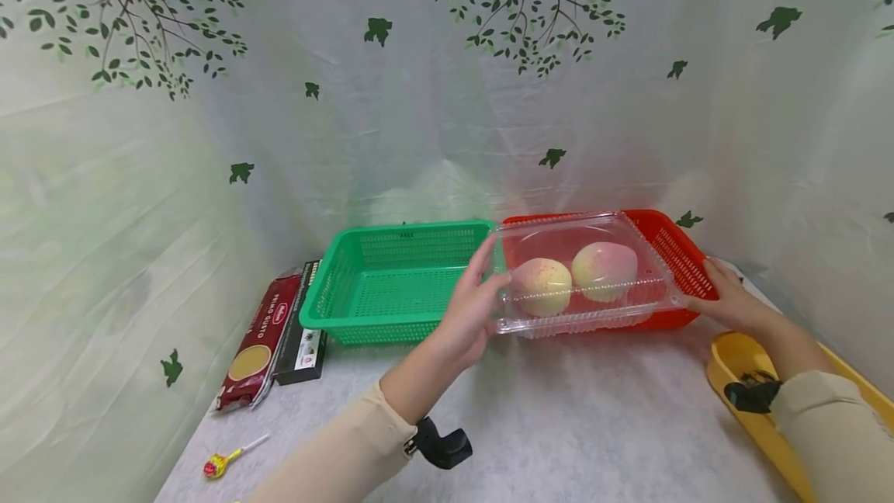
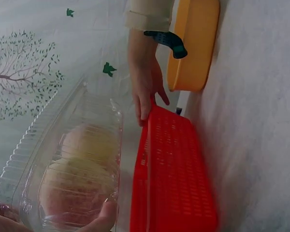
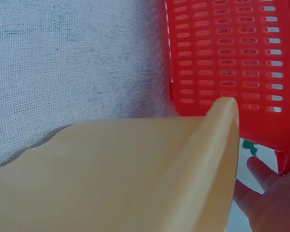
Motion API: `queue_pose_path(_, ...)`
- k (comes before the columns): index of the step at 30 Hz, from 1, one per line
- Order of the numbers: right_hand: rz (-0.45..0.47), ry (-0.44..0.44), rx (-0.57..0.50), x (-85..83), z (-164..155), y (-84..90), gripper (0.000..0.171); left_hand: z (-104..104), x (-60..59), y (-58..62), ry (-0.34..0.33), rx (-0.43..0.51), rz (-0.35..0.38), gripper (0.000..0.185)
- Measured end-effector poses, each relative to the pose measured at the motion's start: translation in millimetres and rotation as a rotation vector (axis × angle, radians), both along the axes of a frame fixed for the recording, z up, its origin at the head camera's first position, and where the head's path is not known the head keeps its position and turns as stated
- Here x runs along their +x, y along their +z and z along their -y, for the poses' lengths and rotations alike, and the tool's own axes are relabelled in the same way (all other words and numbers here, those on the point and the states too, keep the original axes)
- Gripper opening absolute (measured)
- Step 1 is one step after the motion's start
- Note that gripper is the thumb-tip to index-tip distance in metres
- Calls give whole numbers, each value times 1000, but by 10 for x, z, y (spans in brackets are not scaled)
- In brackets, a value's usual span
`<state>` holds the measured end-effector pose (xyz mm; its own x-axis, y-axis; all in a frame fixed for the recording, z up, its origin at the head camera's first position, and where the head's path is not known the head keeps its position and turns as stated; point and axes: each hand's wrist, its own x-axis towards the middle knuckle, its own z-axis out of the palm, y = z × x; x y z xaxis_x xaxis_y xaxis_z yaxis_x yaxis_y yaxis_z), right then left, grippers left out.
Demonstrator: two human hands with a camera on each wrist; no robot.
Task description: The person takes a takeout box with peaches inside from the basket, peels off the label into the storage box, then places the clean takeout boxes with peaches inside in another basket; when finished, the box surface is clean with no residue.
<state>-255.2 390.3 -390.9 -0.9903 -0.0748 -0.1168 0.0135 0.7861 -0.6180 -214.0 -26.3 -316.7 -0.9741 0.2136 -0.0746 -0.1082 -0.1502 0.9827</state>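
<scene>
My left hand (image 1: 475, 301) grips the left end of a clear plastic clamshell box (image 1: 587, 315) and holds it just above the red basket (image 1: 672, 243). Two pink-yellow peaches (image 1: 541, 286) lie inside the closed box. The left wrist view shows the box (image 2: 87, 111) close up, my thumb (image 2: 104, 217) on its edge. My right hand (image 1: 726, 297) holds the red basket's right corner, fingers along the rim (image 2: 144, 108) and thumb on the outer wall. The right wrist view shows only part of that palm (image 3: 270, 198) beside the basket (image 3: 227, 58).
A green basket (image 1: 412, 230) stands left of the red one, touching it. A red pasta packet (image 1: 254, 344) and a black box (image 1: 302, 332) lie left of it, a lollipop (image 1: 218, 464) at the front left. A yellow tray (image 1: 740, 355) lies under my right forearm. Curtains enclose the table.
</scene>
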Motion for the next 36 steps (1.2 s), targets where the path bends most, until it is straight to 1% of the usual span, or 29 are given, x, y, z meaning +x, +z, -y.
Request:
queue_pose_path(4,5,-2,-7,-13,14,13,116,-149,-165,3,24,16,3,62)
queue_pose_path(7,4,3,-6,-16,21,15,116,-241,-291,-10,46,6,-1,63)
queue_pose_path(13,5,5,-7,-22,13,7,116,-410,-531,-48,122,-19,-4,63)
queue_pose_path(16,5,3,4,-27,2,4,116,-495,-650,-55,130,-20,-14,66)
queue_pose_path(19,10,-3,13,-28,-8,2,116,-587,-749,-63,141,-50,-34,68)
queue_pose_path(22,13,-4,7,-29,-1,-10,116,-677,-810,-85,166,-103,-56,69)
queue_pose_path(25,13,-7,11,-32,8,-13,116,-765,-843,-123,196,-152,-59,69)
queue_pose_path(27,5,-5,17,-37,8,-4,115,-822,-869,-155,204,-149,-57,69)
queue_pose_path(31,-6,-2,24,-48,-5,12,115,-913,-932,-227,225,-179,-74,68)
queue_pose_path(34,-3,0,21,-43,-6,6,115,-957,-966,-291,248,-251,-88,65)
queue_pose_path(36,3,-2,14,-33,-6,-5,115,-978,-977,-338,249,-291,-92,64)
